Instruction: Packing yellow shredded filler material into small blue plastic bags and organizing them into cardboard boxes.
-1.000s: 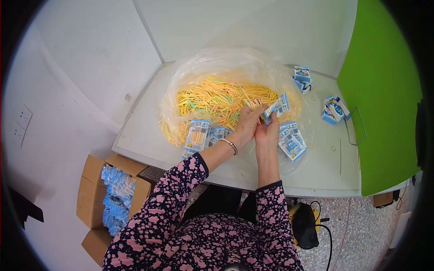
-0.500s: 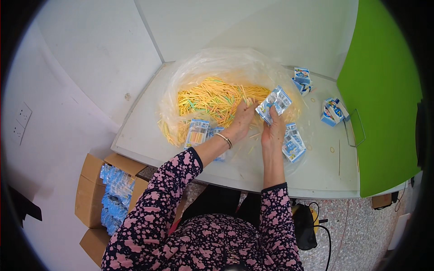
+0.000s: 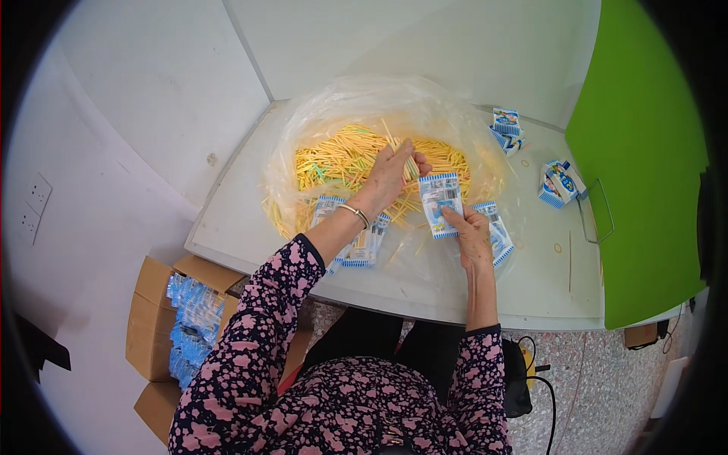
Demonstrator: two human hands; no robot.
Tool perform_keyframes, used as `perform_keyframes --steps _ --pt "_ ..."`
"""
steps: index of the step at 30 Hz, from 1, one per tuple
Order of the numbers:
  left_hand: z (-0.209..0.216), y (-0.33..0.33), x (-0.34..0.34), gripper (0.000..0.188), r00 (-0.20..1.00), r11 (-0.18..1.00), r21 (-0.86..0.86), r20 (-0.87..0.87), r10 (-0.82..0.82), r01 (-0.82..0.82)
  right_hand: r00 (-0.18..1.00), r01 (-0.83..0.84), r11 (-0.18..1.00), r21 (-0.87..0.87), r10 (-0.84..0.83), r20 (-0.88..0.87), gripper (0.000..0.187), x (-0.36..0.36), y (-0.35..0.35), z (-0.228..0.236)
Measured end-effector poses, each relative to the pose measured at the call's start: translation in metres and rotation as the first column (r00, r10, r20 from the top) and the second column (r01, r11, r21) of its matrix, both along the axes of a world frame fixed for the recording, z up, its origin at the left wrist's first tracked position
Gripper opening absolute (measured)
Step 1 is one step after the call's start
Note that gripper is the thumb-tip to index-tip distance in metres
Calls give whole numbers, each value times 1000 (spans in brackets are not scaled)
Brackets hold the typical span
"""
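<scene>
My left hand (image 3: 387, 180) is closed around a small bunch of thin pale-yellow sticks (image 3: 412, 168), some poking up past the fingers. It is over a large heap of yellow, orange and green sticks (image 3: 334, 155) in a clear plastic bag (image 3: 409, 92). Just to its right, my right hand (image 3: 473, 236) pinches a blue-and-white packet (image 3: 440, 199) by its lower right part. The packet's top edge lies close beside the bunch. Several packets (image 3: 368, 244) lie below my left wrist, and another packet (image 3: 496, 232) lies partly behind my right hand.
A cardboard box (image 3: 150, 326) of blue packets stands at the lower left. Small blue-and-white cartons (image 3: 560, 184) and packets (image 3: 506, 130) are on the table's right, near a bent wire stand (image 3: 597, 216) and a green panel (image 3: 644, 167). A black bag (image 3: 517, 387) is below.
My left hand has moved slightly left and up, now showing a bunch of sticks. My right hand has lowered the packet and turned it more upright. More packets show below my left wrist.
</scene>
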State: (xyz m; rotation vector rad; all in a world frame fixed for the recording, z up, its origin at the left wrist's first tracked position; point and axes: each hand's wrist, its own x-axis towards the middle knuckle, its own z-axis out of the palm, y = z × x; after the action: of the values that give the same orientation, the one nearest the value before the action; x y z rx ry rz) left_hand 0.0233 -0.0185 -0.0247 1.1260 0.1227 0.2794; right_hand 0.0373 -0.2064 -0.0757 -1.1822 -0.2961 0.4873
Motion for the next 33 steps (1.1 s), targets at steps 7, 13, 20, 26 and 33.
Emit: perform_keyframes --steps 7,13,20,26,33 --pt "30 -9 -7 28 999 998 -64 37 -19 21 993 -118 993 -6 118 20 20 0 -3 -11" --pt "31 -16 -12 28 995 996 -52 73 -75 79 976 -199 969 144 210 -64 19 -7 -5 2" --pt "31 -27 -22 28 973 976 49 80 -214 211 957 -240 953 183 264 -118 15 -9 -11 5" --pt "27 -25 -24 30 963 961 107 66 -263 255 954 -272 950 151 287 -90 16 -7 -13 0" --pt "26 -24 -24 33 960 958 90 35 -277 273 937 -312 939 146 330 -115 16 -9 -13 4"
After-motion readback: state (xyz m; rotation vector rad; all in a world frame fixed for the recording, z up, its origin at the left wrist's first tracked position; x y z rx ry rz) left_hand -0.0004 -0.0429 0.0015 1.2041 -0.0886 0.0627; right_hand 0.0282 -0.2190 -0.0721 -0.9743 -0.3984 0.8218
